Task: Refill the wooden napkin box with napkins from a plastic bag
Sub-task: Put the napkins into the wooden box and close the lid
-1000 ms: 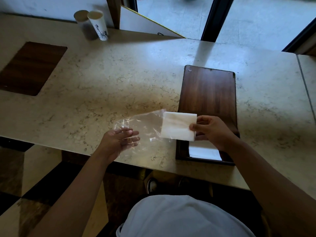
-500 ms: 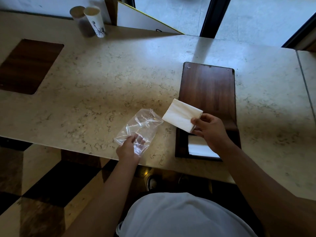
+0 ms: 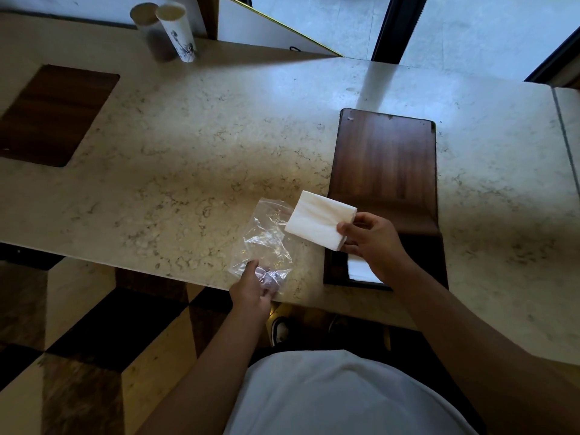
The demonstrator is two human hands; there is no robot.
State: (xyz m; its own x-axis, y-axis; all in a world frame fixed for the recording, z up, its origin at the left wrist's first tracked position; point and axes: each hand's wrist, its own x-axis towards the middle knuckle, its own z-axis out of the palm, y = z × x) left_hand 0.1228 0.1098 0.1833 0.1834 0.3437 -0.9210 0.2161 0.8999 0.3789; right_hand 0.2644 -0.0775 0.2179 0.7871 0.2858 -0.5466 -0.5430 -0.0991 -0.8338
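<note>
A dark wooden napkin box (image 3: pixel 384 171) lies on the marble table with its lid open and flat; white napkins (image 3: pixel 361 271) show in its near compartment. My right hand (image 3: pixel 372 243) pinches a white stack of napkins (image 3: pixel 320 222) by its right edge, just left of the box and above the table. The stack is outside the clear plastic bag (image 3: pixel 266 243), which is crumpled and looks empty. My left hand (image 3: pixel 254 287) grips the bag's near end at the table's front edge.
Two paper cups (image 3: pixel 175 29) stand at the far left by the wall. A dark wooden inlay (image 3: pixel 53 114) sits in the marble table (image 3: pixel 194 146) on the left. A seam (image 3: pixel 565 136) splits the tabletop at the far right.
The napkin stack has come out of the bag and tilted. My left hand has closed on the bag's near end and drawn it back toward the table edge, crumpling it.
</note>
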